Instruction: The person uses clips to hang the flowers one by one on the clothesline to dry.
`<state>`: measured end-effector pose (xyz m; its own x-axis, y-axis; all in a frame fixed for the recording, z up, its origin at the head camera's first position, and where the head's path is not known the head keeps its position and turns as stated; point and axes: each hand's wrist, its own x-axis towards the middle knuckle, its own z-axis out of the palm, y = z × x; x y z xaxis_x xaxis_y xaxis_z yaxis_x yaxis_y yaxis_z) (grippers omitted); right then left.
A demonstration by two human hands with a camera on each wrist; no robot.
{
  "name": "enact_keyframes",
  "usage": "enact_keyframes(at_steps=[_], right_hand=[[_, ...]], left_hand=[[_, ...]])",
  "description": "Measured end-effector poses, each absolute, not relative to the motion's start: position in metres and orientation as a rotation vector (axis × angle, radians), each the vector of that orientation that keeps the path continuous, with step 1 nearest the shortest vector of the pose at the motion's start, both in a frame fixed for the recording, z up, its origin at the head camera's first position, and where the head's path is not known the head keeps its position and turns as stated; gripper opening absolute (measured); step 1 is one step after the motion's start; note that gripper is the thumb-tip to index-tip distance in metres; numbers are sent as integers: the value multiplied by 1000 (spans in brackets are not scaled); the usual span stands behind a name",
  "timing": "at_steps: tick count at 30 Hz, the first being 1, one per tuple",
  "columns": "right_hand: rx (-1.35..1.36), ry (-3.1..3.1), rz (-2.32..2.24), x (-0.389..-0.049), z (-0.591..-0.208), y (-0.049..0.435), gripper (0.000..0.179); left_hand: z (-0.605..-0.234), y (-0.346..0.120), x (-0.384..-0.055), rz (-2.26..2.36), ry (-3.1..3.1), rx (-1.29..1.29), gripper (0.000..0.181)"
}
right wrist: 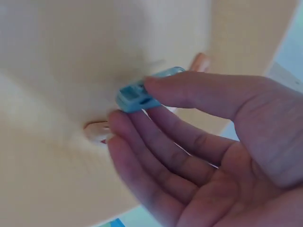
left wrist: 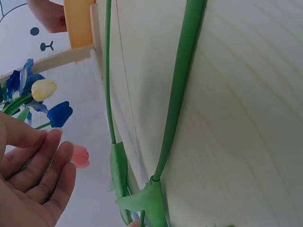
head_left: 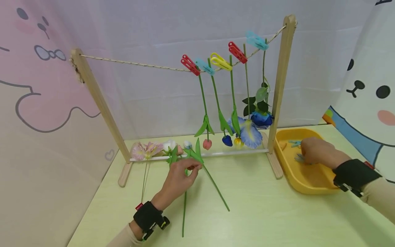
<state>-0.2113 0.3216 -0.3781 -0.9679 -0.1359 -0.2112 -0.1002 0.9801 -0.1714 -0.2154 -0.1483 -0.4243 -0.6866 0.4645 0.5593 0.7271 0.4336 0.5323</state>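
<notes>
My left hand (head_left: 182,176) hovers over the flowers lying on the table, fingers loosely bent and thumb near the fingertips. Nothing shows between them in the left wrist view, where green stems (left wrist: 177,90) pass apart from the hand (left wrist: 35,172). Under it in the head view lie a tulip with a long stem (head_left: 216,187), a pale blue tulip head (head_left: 187,144) and a white flower (head_left: 169,145). My right hand (head_left: 318,151) reaches into a yellow tray (head_left: 297,183). Between thumb and fingers it pinches a light blue clothespin (right wrist: 137,96); other clothespins lie close by.
A wooden rack with a left post (head_left: 98,103) and right post (head_left: 282,82) carries a rope (head_left: 132,63). Red, blue and yellow clothespins (head_left: 221,61) hold several flowers upside down on it. A pink flower (head_left: 146,151) lies at the left, by the white crossbar (head_left: 228,153).
</notes>
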Motion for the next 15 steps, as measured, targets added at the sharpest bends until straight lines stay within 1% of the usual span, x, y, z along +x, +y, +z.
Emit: enact_keyframes(at_steps=[3, 9, 15], right_hand=[[-208, 2944, -288, -207, -372, 322, 15], [-213, 3048, -358, -192, -352, 315, 22], [-314, 3141, -470, -173, -341, 291, 19]], left_hand=[[-424, -147, -213, -1131, -2360, -1031, 17], [-423, -139, -206, -1128, -2337, -1044, 11], [-419, -123, -197, -1177, -2320, -1074, 14]])
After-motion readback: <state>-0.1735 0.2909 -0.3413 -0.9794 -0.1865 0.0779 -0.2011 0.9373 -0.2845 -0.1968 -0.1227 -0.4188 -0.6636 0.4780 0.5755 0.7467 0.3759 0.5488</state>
